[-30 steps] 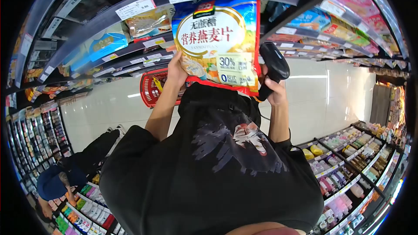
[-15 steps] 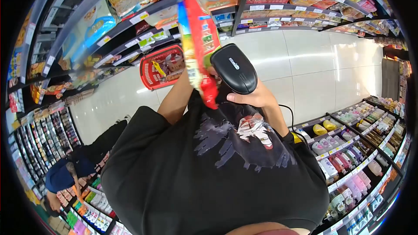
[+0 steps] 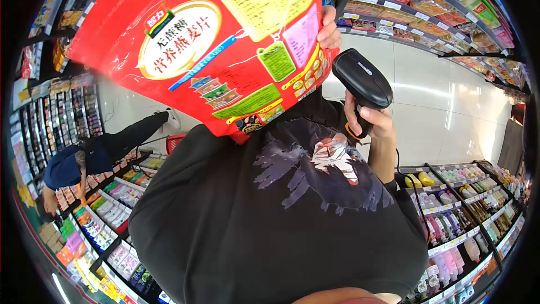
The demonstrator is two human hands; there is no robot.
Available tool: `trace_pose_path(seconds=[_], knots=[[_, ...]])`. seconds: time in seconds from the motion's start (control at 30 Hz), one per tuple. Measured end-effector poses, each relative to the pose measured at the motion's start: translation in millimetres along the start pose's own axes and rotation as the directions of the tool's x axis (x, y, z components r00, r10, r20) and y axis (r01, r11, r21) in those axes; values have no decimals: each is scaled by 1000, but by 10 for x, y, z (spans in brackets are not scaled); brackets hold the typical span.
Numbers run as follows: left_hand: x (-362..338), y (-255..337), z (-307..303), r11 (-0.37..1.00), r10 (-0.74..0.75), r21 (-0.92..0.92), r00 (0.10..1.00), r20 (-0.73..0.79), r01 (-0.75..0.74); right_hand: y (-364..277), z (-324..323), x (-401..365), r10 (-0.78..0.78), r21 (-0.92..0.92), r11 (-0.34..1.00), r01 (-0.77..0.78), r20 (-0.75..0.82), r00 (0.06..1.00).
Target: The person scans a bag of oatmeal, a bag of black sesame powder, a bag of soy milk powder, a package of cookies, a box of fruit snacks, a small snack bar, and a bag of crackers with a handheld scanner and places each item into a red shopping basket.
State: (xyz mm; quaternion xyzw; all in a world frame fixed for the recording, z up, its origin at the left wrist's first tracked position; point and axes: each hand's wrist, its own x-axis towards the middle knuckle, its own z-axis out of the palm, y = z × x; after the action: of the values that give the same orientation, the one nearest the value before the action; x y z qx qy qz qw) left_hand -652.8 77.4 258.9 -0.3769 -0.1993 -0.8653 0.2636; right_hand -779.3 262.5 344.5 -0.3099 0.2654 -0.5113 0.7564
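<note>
A large red bag of oatmeal point(image 3: 185, 98) fills the upper left, its printed back panel turned toward me and tilted. My left hand point(image 3: 329, 28) grips the bag's right edge, fingers curled over it; the rest of that hand and its forearm are hidden behind the bag. In my right hand point(image 3: 374, 121) is a black barcode scanner point(image 3: 363, 79), held by its handle, with its head beside the lower right corner of the bag. A black cable point(image 3: 400, 163) runs down near my right forearm. Scanner and bag look slightly apart.
Part of a red shopping basket point(image 3: 175, 142) shows on the floor behind the bag. Packaged-food shelves point(image 3: 405, 5) stand ahead, toiletry shelves point(image 3: 450, 208) at lower right. At left, a person in a dark blue top point(image 3: 70, 166) is by other shelves.
The oatmeal bag has turned from edge-on to showing its back panel and come closer, leftward. My right hand and the scanner have shifted right. The basket is now mostly covered.
</note>
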Motion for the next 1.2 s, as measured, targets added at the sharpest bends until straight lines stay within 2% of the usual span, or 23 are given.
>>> trace_pose_path(seconds=[0.03, 0.1, 0.17, 0.23, 0.27, 0.3, 0.37, 0.5, 0.8, 1.2], knots=[[24, 35, 19, 1000, -2, 2, 1000, 2, 2, 12, -9, -13, 28, 17, 999, -28, -19, 999], [38, 113, 71, 987, -78, 146, 997, 18, 75, 47, 9, 9, 35, 6, 999, -35, -20, 999], [-26, 88, 71, 991, -27, 131, 1000, 6, 25, 82, 26, 35, 53, 5, 999, -53, -27, 998], [-135, 68, 42, 992, 78, 104, 997, -26, -75, 102, 67, 18, 83, 26, 996, -84, 56, 995], [-179, 79, 37, 990, 95, 107, 994, -54, -89, 82, 113, -32, 137, 1, 991, -137, 50, 989], [-151, 126, 17, 989, 66, 131, 998, -6, -65, 80, 118, -93, 226, 23, 973, -228, 70, 972], [-139, 182, 35, 989, 85, 122, 996, -22, -82, 58, 161, -136, 284, -123, 955, -271, 106, 953], [-65, 316, -2, 985, 98, 137, 992, 75, -108, 78, 280, -113, 326, -216, 930, -296, 118, 938], [-267, 465, 45, 975, 162, 136, 981, 107, -176, 110, 526, -71, 352, -220, 915, -338, 30, 935], [-369, 658, 10, 953, 223, 165, 957, 183, -253, 139, 573, -66, 395, -251, 894, -372, 49, 917]])
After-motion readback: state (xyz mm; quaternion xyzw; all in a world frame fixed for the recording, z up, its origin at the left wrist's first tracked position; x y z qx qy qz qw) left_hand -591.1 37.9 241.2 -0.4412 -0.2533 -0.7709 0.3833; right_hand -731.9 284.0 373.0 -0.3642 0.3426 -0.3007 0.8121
